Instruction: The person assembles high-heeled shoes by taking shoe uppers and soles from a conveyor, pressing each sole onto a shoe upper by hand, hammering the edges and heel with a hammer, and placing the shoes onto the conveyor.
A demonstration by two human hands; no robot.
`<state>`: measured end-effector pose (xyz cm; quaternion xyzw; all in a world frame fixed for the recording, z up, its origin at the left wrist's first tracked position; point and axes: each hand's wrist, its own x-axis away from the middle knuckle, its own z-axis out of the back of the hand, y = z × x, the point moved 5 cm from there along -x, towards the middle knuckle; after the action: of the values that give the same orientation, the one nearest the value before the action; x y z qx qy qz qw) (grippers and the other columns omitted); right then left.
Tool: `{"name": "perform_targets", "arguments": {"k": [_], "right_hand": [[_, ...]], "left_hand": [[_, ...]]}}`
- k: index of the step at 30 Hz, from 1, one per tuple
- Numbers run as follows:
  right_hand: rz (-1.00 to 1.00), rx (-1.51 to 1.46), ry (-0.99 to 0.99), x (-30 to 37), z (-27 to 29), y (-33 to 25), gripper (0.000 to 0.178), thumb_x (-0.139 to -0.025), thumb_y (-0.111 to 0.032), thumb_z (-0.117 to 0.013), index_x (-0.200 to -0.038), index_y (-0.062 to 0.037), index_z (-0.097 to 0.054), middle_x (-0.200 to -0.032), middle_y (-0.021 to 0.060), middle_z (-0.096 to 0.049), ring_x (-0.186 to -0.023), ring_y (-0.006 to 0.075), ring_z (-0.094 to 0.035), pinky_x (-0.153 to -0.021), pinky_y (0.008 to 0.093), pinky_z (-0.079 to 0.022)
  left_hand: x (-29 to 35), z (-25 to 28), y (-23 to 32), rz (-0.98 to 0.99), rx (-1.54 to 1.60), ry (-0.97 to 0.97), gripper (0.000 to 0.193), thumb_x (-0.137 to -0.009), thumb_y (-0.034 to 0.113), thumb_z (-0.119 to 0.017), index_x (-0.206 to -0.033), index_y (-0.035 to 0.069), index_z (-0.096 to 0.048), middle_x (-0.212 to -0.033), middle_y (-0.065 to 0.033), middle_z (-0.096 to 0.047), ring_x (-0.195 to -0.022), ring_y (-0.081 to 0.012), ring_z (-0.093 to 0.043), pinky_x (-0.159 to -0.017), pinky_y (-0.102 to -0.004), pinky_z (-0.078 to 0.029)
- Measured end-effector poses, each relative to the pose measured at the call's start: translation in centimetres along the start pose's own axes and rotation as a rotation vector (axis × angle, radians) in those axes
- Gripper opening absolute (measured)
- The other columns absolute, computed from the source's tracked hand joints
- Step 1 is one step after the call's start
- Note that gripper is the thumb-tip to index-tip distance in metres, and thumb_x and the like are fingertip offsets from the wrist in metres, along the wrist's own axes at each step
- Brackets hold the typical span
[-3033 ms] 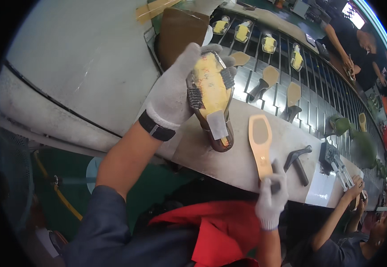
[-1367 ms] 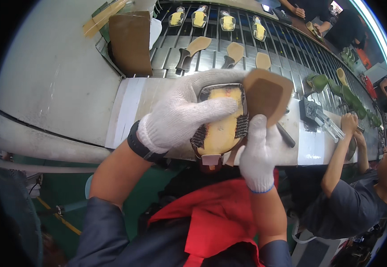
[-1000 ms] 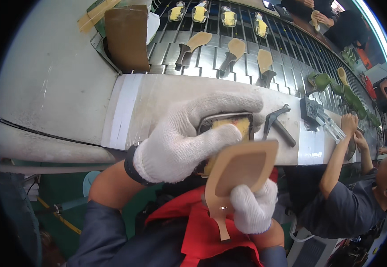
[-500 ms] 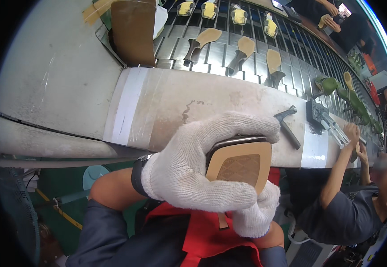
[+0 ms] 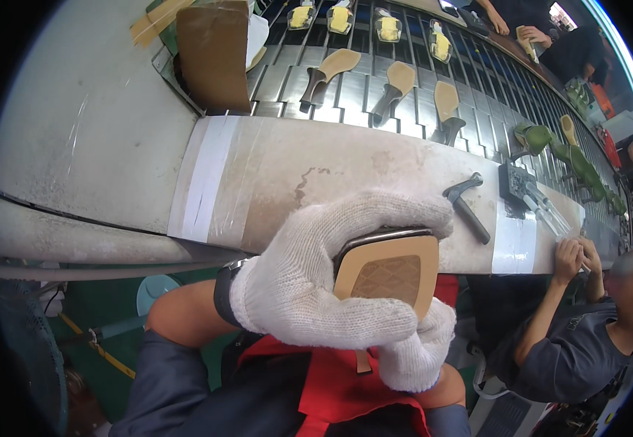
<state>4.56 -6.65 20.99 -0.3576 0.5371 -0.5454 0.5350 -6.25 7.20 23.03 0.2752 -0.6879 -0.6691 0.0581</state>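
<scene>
A shoe [image 5: 388, 280] is held over my lap, its tan sole with a brown patterned patch turned up toward me. A dark glossy edge runs along its far side. My left hand [image 5: 324, 280], in a white knitted glove, wraps its front part, thumb on the near edge and fingers along the far one. My right hand [image 5: 422, 349], gloved too, is closed around the shoe's narrow middle; its fingers are partly hidden. Below, the slim heel [image 5: 362, 362] shows between the hands. Just beyond them a hammer [image 5: 469, 211] lies on the worn bench [image 5: 360, 156].
Behind the bench runs a slatted metal conveyor [image 5: 276, 80] carrying heeled shoes [image 5: 396, 84], clear shoes with yellow stuffing [image 5: 388, 25] and green shoes [image 5: 535, 137]. A brown board [image 5: 214, 58] stands at the left. A metal block [image 5: 517, 189] sits right of the hammer. A co-worker [image 5: 571, 342] works at the right.
My hands and the shoe have shifted very slightly left, the grip unchanged. The co-worker's hands at the right have moved a little, as have a far person's hands at the upper right.
</scene>
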Motion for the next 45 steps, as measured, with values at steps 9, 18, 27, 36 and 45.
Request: {"name": "perform_targets", "arguments": {"k": [9, 18, 27, 36, 45], "right_hand": [[-0.184, -0.203, 0.028, -0.2, -0.3, -0.2, 0.019, -0.104, -0.008, -0.066, -0.103, 0.0045, -0.080, -0.077, 0.0074, -0.078, -0.064, 0.0106, -0.072, -0.056, 0.0286, -0.056], [-0.405, -0.399, 0.152, -1.4, 0.4, 0.4, 0.058, -0.105, -0.037, -0.064, -0.127, 0.0162, -0.065, -0.095, 0.0281, -0.078, -0.071, 0.0297, -0.078, -0.064, 0.0381, -0.067], [-0.381, -0.363, 0.185, -1.8, 1.2, 0.1, 0.038, -0.107, -0.018, -0.060, -0.127, 0.0121, -0.072, -0.111, 0.0184, -0.081, -0.097, 0.0206, -0.078, -0.085, 0.0329, -0.063], [-0.394, -0.338, 0.255, -3.8, 3.1, 0.1, 0.041, -0.112, -0.023, -0.060, -0.132, 0.0113, -0.068, -0.109, 0.0194, -0.079, -0.087, 0.0215, -0.079, -0.075, 0.0311, -0.065], [-0.392, -0.318, 0.304, -4.1, 3.7, 0.4, 0.037, -0.111, -0.022, -0.062, -0.130, 0.0089, -0.071, -0.108, 0.0172, -0.079, -0.083, 0.0201, -0.079, -0.071, 0.0304, -0.065]], "left_hand": [[0.4, -0.4, 0.6, 0.117, 0.173, 0.073, 0.070, -0.100, 0.035, -0.078, -0.149, -0.010, -0.058, -0.144, -0.0267, -0.068, -0.134, -0.0332, -0.068, -0.116, -0.0454, -0.054], [-2.2, 0.9, -2.4, 0.231, 0.186, 0.092, 0.104, -0.112, 0.075, -0.014, -0.149, -0.010, -0.059, -0.146, -0.0252, -0.067, -0.138, -0.0351, -0.064, -0.123, -0.0471, -0.047], [-3.4, 0.6, -1.7, -0.109, 0.262, 0.144, 0.061, -0.121, 0.044, -0.038, -0.143, -0.006, -0.065, -0.131, -0.0145, -0.072, -0.125, -0.0200, -0.067, -0.109, -0.0326, -0.052], [-5.3, 1.2, -3.7, -0.067, 0.218, 0.027, 0.068, -0.117, 0.042, -0.049, -0.158, -0.012, -0.046, -0.152, -0.0232, -0.061, -0.139, -0.0266, -0.061, -0.119, -0.0395, -0.048], [-4.8, 2.4, -2.6, -0.173, -0.095, -0.104, 0.068, -0.109, 0.027, -0.057, -0.164, -0.009, -0.039, -0.158, -0.0215, -0.055, -0.147, -0.0277, -0.053, -0.124, -0.0410, -0.042]]}}
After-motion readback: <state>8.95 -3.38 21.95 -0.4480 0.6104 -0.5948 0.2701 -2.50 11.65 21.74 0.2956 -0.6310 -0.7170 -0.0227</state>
